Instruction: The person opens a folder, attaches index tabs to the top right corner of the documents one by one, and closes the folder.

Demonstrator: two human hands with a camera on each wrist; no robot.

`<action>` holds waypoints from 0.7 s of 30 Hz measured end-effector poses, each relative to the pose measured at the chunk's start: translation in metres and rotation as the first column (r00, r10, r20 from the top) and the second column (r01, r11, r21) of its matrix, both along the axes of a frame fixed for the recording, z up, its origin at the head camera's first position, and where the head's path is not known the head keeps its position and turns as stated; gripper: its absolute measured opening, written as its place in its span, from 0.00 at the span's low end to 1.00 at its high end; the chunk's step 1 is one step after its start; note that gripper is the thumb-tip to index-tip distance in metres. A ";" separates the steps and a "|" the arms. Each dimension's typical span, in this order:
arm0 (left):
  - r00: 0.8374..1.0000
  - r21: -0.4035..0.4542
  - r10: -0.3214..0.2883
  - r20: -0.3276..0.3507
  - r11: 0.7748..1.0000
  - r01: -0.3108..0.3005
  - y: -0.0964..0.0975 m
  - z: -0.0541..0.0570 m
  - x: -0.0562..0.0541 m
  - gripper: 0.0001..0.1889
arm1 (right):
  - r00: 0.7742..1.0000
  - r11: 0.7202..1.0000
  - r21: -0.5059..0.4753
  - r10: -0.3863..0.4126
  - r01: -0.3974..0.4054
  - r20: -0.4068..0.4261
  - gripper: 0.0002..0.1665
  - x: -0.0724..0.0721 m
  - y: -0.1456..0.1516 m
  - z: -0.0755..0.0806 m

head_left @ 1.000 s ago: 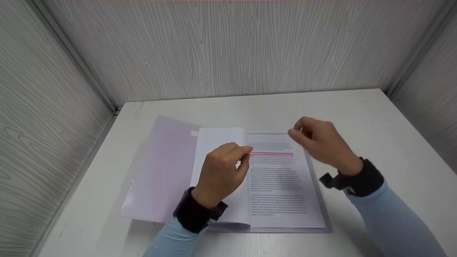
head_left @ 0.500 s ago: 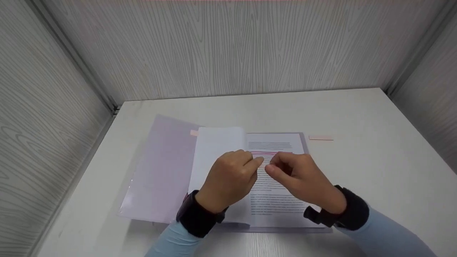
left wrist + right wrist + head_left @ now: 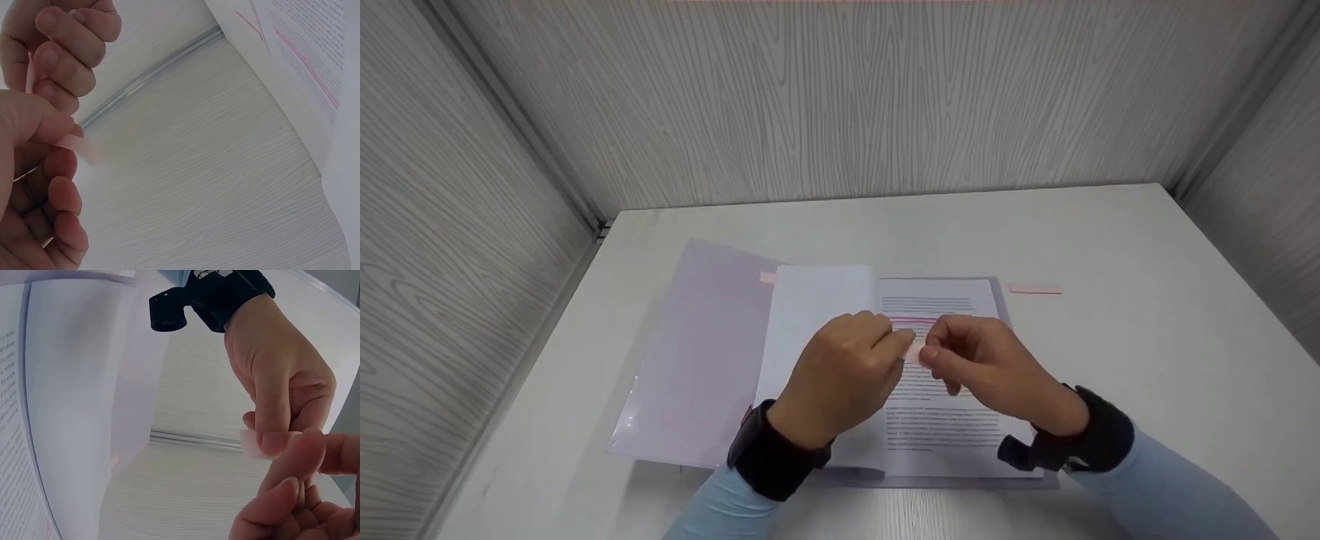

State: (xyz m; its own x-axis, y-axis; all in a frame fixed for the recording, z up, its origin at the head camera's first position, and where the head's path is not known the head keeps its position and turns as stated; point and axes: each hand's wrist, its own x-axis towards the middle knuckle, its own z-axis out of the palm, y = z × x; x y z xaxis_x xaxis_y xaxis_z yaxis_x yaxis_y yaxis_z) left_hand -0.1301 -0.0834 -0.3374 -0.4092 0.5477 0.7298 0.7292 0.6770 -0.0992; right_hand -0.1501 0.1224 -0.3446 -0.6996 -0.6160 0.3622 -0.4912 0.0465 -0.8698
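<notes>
My left hand point(image 3: 840, 375) and right hand point(image 3: 997, 367) meet over the right-hand page of an open bound document point(image 3: 945, 431). Between their fingertips is a small pale pink sticky tab point(image 3: 913, 353). In the left wrist view, my left thumb and index finger pinch the tab point(image 3: 81, 147), whose free end sticks out. The right wrist view shows the tab point(image 3: 251, 445) under the left thumb, with my right thumb and index finger pinching at its other end. Printed text and pink highlighted lines point(image 3: 911, 321) cover the page below.
Flat on the white table point(image 3: 1147, 315), right of the document, lies a pink strip point(image 3: 1035, 289). Another pink tab point(image 3: 767, 278) juts from the turned page's left edge. The translucent lilac cover point(image 3: 697, 360) is folded open leftward. Wood-grain panels point(image 3: 840, 97) enclose the table.
My right hand has come left and down from the document's upper right corner to meet my left hand, uncovering the pink strip on the table. The tab now shows between the hands.
</notes>
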 end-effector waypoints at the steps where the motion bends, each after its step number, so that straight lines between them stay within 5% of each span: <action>1: 1.000 0.019 -0.010 0.010 1.000 0.010 -0.001 0.001 0.000 0.07 | 1.000 1.000 -0.004 -0.006 0.006 -0.017 0.05 0.000 0.001 0.001; 5: 0.998 0.054 -0.038 0.046 0.998 0.035 -0.003 0.004 0.001 0.03 | 0.995 0.999 -0.011 -0.053 0.053 -0.080 0.04 -0.002 0.004 0.004; 12: 0.999 0.067 -0.043 0.022 0.997 0.041 -0.006 0.006 0.000 0.10 | 0.977 0.989 0.011 -0.143 0.147 -0.159 0.05 -0.004 0.009 0.007; 21: 1.000 0.038 -0.025 0.001 0.999 0.025 -0.008 0.007 -0.001 0.11 | 0.977 0.982 0.050 -0.175 0.182 -0.123 0.07 -0.004 0.013 0.011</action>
State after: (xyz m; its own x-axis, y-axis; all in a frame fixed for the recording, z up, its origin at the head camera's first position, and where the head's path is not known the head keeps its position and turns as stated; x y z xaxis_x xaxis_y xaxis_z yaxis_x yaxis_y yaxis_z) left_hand -0.1307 -0.0918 -0.3301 -0.3969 0.5297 0.7496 0.7463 0.6617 -0.0724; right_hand -0.1542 0.1350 -0.3338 -0.7552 -0.5084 0.4137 -0.5685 0.1938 -0.7995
